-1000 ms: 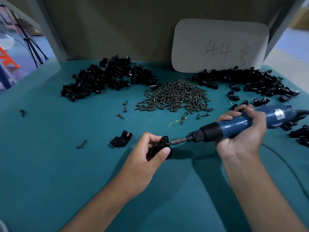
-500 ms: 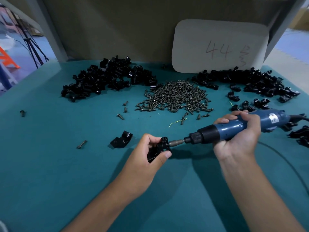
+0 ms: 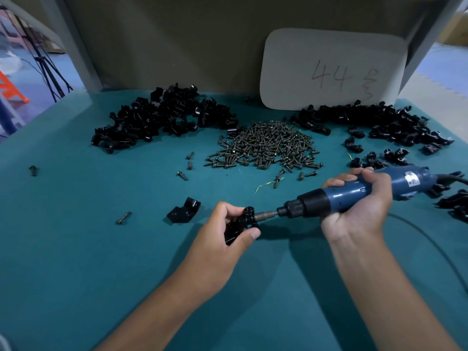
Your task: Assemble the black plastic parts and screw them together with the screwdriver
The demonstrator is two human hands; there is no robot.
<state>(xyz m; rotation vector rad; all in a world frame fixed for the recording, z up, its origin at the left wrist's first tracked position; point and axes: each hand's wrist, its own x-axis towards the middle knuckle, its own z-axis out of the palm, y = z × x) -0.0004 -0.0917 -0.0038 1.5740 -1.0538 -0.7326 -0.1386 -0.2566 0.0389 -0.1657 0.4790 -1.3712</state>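
Left hand (image 3: 222, 239): clamped round a black plastic assembly (image 3: 240, 224), thumb under it, fingers curled over the top, held just above the teal table (image 3: 76, 262).
Right hand (image 3: 359, 206): wrapped tight on the blue electric screwdriver (image 3: 342, 196), tool lying nearly level and pointing left.
Bit (image 3: 266, 214): tip right up against the side of the held assembly; screw itself hidden at the contact point, can't make it out.
Hidden bits: most of the held assembly covered by the palm and fingers, only the top boss and a lower edge showing; middle of the tool body covered by the gripping fingers.
Cut off: screwdriver cord (image 3: 453, 177) running out of the right edge; both forearms leaving the bottom of the view.
Spare part (image 3: 184, 211): single black bracket lying flat, just left of the held one, not touching it.
Screw pile (image 3: 266, 145): centre back, a few strays scattered to its left and front.
Black part heaps: one back left (image 3: 162, 120), one back right (image 3: 379, 122), individual pieces hard to separate.
Writing: white card (image 3: 331, 69) against the back wall, handwritten "44" plus a scribble after it, unreadable.
Tool label (image 3: 412, 179): small white sticker near the tail, text too blurry to read.
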